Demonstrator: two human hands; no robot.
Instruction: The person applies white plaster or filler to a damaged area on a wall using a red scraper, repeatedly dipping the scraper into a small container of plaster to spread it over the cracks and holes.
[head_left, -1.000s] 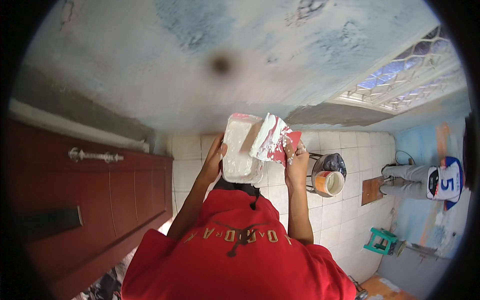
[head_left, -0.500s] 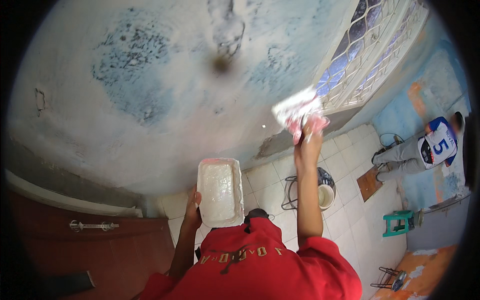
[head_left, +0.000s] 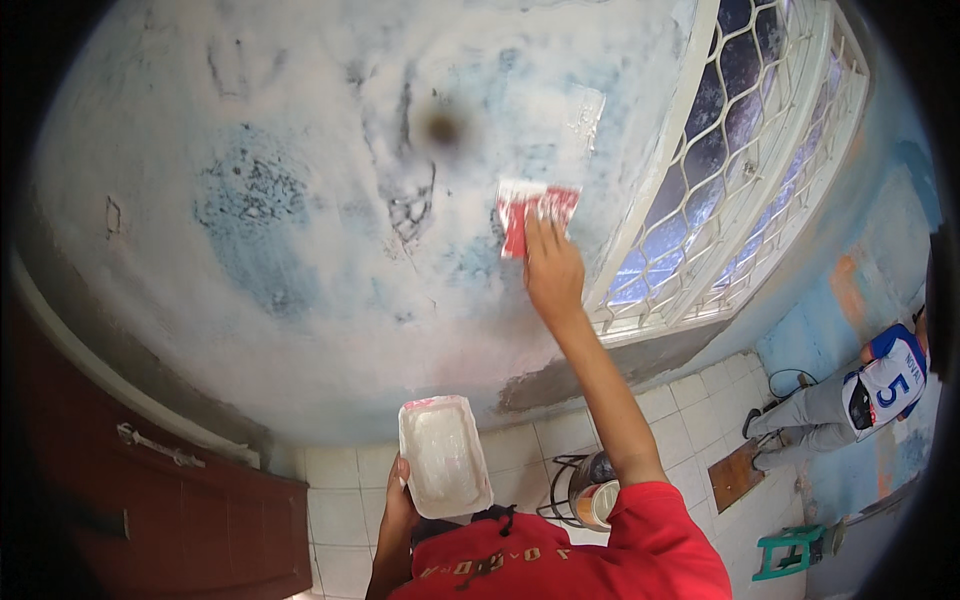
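My right hand [head_left: 553, 265] grips a red putty scraper [head_left: 514, 225], its broad edge pointing up and smeared with white putty. The scraper lies against the patchy blue-and-white wall [head_left: 330, 350], left of the window. Above it a thick white putty patch [head_left: 588, 115] shows on the wall. Lower down, my left hand [head_left: 398, 500] holds a white rectangular tub [head_left: 407, 440] by its left side, tilted toward me in front of my chest. Whitish putty [head_left: 445, 460] coats its inside. The left fingers beneath the tub are hidden.
A window with a white metal grille [head_left: 672, 215] is to the right. Below stand a bucket [head_left: 598, 503] and a black metal frame [head_left: 560, 495] on white floor tiles. A person [head_left: 888, 385], a brown board [head_left: 735, 478] and a green stool [head_left: 783, 555] are farther right; a red-brown door [head_left: 200, 520] is left.
My right hand has brought the scraper up and left from beside the window's lower corner onto the wall. The view has tilted up; the tub remains in my left hand.
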